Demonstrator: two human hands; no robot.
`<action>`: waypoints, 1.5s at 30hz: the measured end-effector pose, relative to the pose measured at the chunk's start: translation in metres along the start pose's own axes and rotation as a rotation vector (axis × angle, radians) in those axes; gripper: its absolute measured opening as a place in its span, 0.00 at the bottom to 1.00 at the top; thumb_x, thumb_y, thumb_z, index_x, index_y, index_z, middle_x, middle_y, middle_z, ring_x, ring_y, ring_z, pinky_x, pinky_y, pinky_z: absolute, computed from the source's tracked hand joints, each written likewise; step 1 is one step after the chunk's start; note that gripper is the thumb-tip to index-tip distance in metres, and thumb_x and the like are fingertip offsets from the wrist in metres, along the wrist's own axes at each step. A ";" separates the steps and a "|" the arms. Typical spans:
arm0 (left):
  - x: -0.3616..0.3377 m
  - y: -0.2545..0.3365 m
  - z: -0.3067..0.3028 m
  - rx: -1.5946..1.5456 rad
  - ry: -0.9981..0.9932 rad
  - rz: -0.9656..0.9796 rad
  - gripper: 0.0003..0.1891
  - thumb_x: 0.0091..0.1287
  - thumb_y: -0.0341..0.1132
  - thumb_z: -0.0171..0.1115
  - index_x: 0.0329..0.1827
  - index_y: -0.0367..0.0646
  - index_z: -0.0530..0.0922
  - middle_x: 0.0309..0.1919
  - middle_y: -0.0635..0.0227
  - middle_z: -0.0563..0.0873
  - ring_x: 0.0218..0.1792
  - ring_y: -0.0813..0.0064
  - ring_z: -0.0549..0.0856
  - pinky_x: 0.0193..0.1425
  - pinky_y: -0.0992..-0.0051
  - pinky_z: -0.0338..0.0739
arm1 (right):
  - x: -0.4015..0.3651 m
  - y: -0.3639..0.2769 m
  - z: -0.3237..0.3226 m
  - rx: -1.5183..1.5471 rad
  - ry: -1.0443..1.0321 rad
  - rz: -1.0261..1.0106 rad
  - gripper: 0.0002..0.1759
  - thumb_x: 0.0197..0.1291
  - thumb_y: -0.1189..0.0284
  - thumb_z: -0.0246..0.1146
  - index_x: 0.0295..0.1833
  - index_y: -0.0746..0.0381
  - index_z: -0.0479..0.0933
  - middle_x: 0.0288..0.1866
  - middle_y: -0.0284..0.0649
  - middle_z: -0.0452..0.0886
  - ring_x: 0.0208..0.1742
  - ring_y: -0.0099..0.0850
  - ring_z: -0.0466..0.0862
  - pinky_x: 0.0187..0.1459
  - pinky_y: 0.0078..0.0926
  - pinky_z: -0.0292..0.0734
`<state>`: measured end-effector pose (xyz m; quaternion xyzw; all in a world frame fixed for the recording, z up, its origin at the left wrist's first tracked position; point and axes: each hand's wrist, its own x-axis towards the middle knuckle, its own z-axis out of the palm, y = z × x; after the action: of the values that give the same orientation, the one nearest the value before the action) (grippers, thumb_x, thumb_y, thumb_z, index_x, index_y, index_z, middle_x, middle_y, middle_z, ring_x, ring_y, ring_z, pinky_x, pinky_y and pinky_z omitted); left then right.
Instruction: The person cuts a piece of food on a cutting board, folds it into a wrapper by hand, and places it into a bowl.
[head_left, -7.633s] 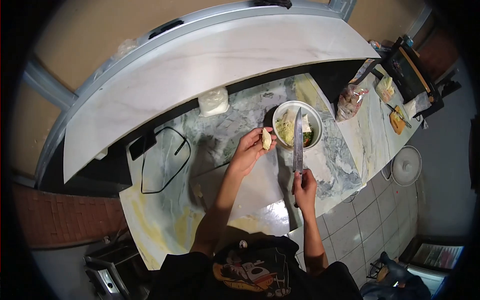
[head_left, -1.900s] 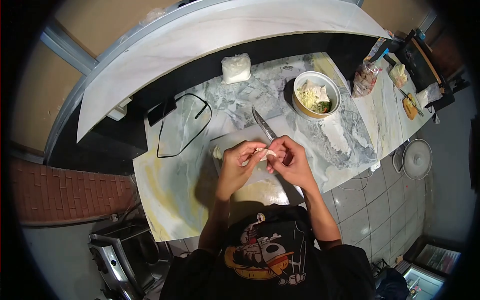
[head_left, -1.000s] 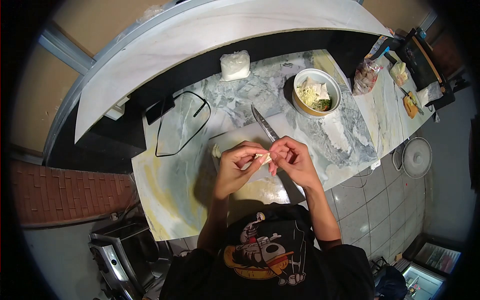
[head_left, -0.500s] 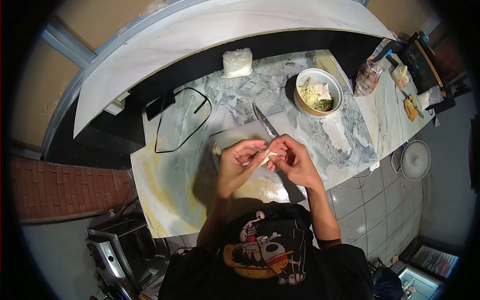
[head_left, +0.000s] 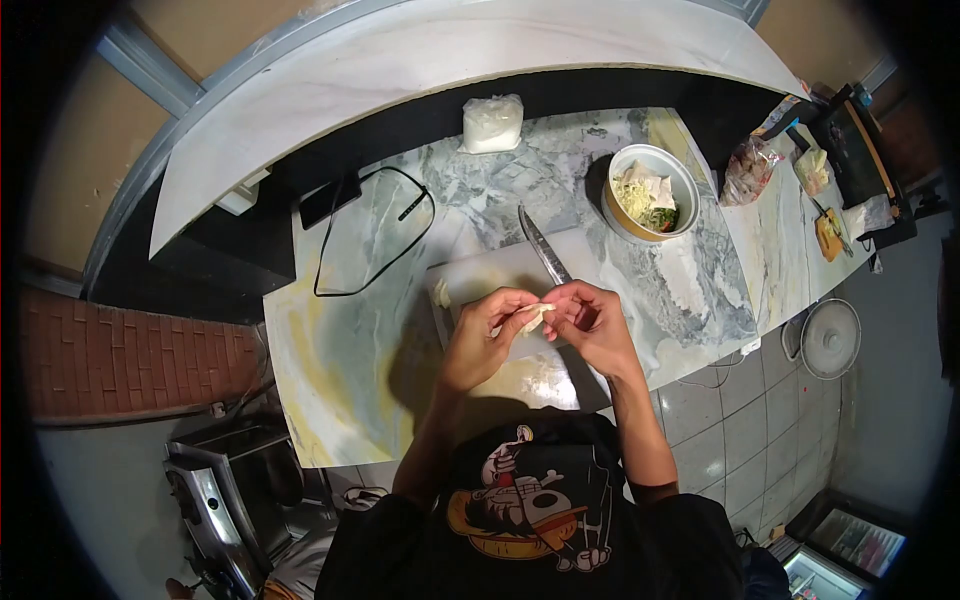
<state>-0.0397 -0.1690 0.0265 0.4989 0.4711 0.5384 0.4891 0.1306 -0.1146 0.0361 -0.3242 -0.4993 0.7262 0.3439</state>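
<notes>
Between my two hands, over a pale cutting board, is a small cream-coloured piece of food. My left hand pinches it from the left with thumb and fingers. On the other side my right hand has its fingertips closed on the same piece. A knife lies on the board just beyond my right hand, its blade tip pointing away and its handle hidden by the hand. Some pale scraps rest at the board's left edge.
A round tub holds shredded pale food and greens. A bag of white powder stands by the back wall. At the back left are a phone and a black strap. Another bag sits farther right.
My left fingers have closed in on the piece, which now shows more between both hands. The whole view has shifted slightly.
</notes>
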 end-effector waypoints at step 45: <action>-0.006 -0.018 -0.008 -0.130 -0.030 -0.164 0.11 0.68 0.22 0.61 0.51 0.29 0.80 0.44 0.59 0.86 0.42 0.79 0.84 0.49 0.80 0.80 | 0.008 0.022 -0.005 -0.063 -0.041 -0.037 0.03 0.63 0.85 0.60 0.39 0.68 0.73 0.30 0.38 0.79 0.30 0.23 0.80 0.31 0.21 0.76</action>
<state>-0.0470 -0.1733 0.0081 0.4340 0.4669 0.5185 0.5699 0.1263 -0.1112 0.0122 -0.3109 -0.5346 0.7101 0.3366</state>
